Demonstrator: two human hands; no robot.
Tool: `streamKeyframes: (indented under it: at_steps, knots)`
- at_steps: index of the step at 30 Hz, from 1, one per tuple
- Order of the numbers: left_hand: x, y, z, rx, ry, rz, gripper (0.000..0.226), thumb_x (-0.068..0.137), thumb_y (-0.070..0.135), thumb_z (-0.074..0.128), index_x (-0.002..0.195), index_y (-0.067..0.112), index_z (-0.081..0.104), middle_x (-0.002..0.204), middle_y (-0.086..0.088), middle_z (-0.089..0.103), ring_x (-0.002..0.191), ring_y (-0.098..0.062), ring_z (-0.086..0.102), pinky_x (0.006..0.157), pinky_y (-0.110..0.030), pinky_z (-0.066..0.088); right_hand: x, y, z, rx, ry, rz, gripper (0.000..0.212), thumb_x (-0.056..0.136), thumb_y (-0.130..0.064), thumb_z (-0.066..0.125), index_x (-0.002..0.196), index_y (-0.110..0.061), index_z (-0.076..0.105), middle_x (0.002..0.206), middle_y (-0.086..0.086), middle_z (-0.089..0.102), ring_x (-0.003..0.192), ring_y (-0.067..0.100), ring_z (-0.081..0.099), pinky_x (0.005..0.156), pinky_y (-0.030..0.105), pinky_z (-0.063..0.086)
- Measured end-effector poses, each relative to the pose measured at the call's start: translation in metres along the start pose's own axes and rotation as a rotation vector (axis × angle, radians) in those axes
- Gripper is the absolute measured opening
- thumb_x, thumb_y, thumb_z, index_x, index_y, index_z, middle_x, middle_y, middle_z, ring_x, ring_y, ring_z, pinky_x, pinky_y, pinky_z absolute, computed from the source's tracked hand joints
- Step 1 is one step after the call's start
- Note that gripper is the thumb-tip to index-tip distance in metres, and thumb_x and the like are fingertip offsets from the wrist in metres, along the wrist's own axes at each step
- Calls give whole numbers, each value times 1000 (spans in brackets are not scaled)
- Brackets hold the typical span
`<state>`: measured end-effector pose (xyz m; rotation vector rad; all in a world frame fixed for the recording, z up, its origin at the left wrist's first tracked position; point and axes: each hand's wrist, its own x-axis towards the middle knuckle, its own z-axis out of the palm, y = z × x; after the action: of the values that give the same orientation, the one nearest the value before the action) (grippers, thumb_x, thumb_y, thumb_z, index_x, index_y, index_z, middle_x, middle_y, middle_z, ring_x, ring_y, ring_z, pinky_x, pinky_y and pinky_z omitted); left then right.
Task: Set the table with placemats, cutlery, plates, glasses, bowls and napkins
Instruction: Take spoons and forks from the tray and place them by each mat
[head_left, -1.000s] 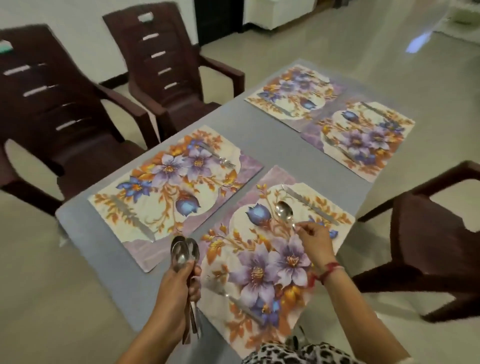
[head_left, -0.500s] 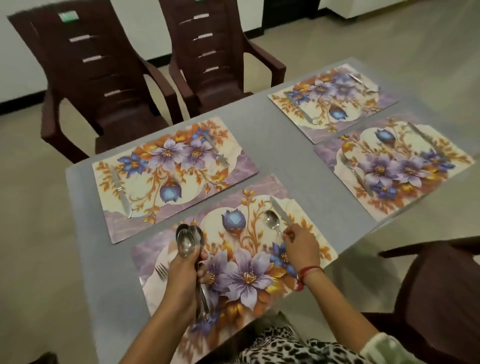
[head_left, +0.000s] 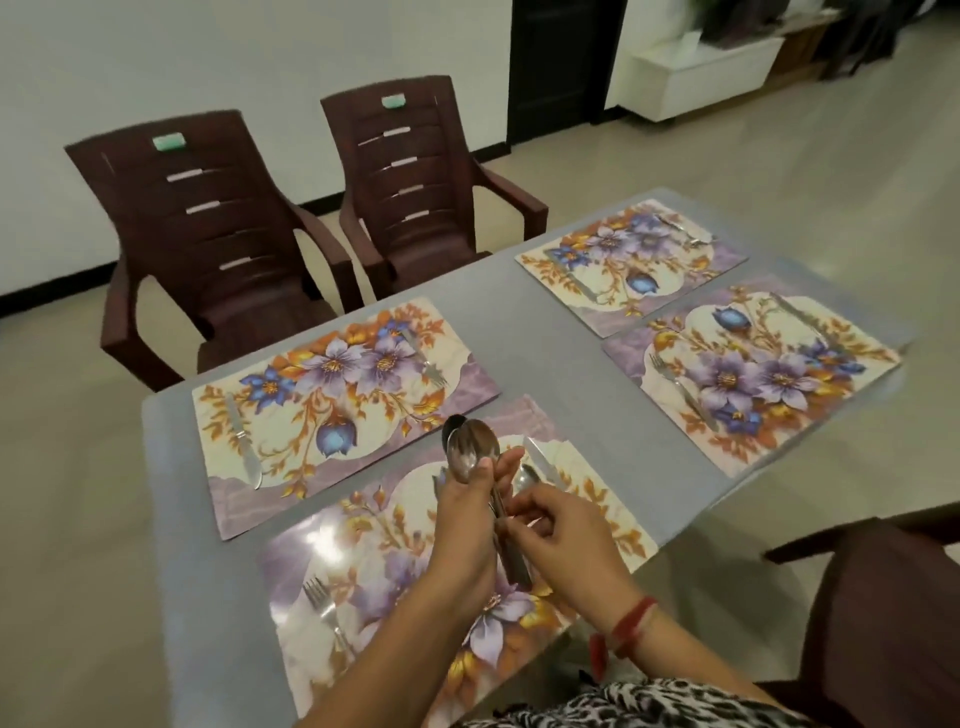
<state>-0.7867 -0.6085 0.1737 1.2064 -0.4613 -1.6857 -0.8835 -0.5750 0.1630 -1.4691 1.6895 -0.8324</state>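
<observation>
**Desk:** Gripping what, at lower centre of the frame?

**Photographer:** A bunch of spoons (head_left: 470, 449), held upright with bowls up. Left hand (head_left: 462, 525) wrapped round the handles, above the nearest placemat (head_left: 322, 551).

**Desk:** And the right hand (head_left: 561, 525)?

**Photographer:** Just right of the left one, with a red thread (head_left: 631, 621) at the wrist. Fingertips curled in against the lower handles and touching them. Pinching one or not, cannot tell.

**Desk:** Already lying on that mat?

**Photographer:** A fork (head_left: 322, 603) at lower left and a knife (head_left: 540, 460) near the upper right edge. Also a single spoon (head_left: 530, 477) just beside the knife, partly hidden behind the hands.

**Desk:** Elsewhere on the grey table (head_left: 519, 332)?

**Photographer:** Three more floral mats. Centre-left placemat (head_left: 467, 379) carrying a second knife (head_left: 243, 441) and a second fork (head_left: 428, 358) near opposite short ends. Two upper-right placemats (head_left: 623, 353), side by side and almost touching, with cutlery (head_left: 675, 379) on each.

**Desk:** Around the table?

**Photographer:** Two dark brown plastic chairs (head_left: 218, 234) at upper left, close to the table's far edge. Part of another chair (head_left: 883, 623) at lower right.
</observation>
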Motion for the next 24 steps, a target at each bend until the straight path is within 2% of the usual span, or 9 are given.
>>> streamKeyframes:
  at_steps: [2, 5, 9, 10, 13, 16, 18, 21, 24]
  knots:
    - [8, -7, 21, 29, -10, -8, 29, 102, 15, 38, 118, 1, 56, 102, -7, 72, 82, -12, 71, 62, -24, 57, 9, 12, -18, 40, 0, 10, 9, 80, -16, 69, 77, -25, 67, 64, -20, 63, 64, 0, 61, 58, 10, 43]
    - [27, -22, 59, 65, -26, -6, 24, 102, 15, 37, 109, 9, 58, 100, -5, 72, 97, -14, 67, 72, -30, 58, 32, 37, -50, 132, -16, 43, 17, 79, -13, 71, 70, -26, 65, 63, -19, 63, 60, 1, 59, 59, 10, 40]
    - [70, -50, 128, 42, -4, 3, 27, 102, 16, 37, 122, 7, 51, 104, -7, 72, 101, -15, 66, 93, -49, 51, 81, 83, -109, 239, -23, 54, 21, 81, -11, 70, 71, -29, 66, 70, -8, 68, 63, 3, 60, 62, 15, 46]
    - [81, -56, 149, 25, 14, 9, 27, 102, 16, 36, 122, 8, 51, 106, -8, 71, 100, -15, 66, 93, -47, 51, 94, 95, -128, 276, -27, 54, 21, 81, -9, 69, 71, -28, 67, 70, -8, 68, 63, 3, 61, 62, 16, 47]
    - [116, -74, 216, 4, 20, 42, 22, 102, 15, 38, 108, 10, 58, 98, -9, 69, 87, -14, 68, 78, -28, 54, 138, 130, -190, 394, -11, 80, 19, 82, -4, 68, 73, -20, 66, 65, -6, 65, 62, 5, 60, 61, 21, 50]
    - [143, -90, 276, -6, 27, 24, 26, 103, 12, 34, 117, 4, 53, 96, -7, 71, 96, -18, 67, 86, -27, 50, 177, 170, -263, 484, 16, 163, 10, 82, 0, 66, 78, -9, 66, 69, 0, 64, 64, 9, 60, 61, 22, 51]
    - [155, -98, 303, -24, 28, -5, 27, 103, 11, 33, 120, 0, 51, 102, -10, 70, 101, -21, 65, 94, -33, 49, 199, 199, -308, 473, 36, 204, 12, 82, 3, 66, 76, -8, 67, 65, -1, 64, 61, 8, 59, 59, 19, 50]
    - [167, -109, 335, -42, 14, -53, 25, 102, 11, 33, 102, 5, 58, 108, -13, 66, 115, -29, 57, 107, -41, 39, 238, 258, -363, 291, 127, 307, 8, 81, 1, 68, 78, -6, 69, 64, -3, 64, 60, 9, 55, 56, 16, 47]
    - [170, -118, 352, -48, 13, -63, 25, 102, 11, 34, 114, 2, 54, 104, -10, 66, 113, -28, 57, 99, -36, 43, 274, 309, -396, 108, 163, 365, 4, 79, -2, 70, 79, -6, 73, 73, 4, 68, 69, 15, 60, 64, 22, 51]
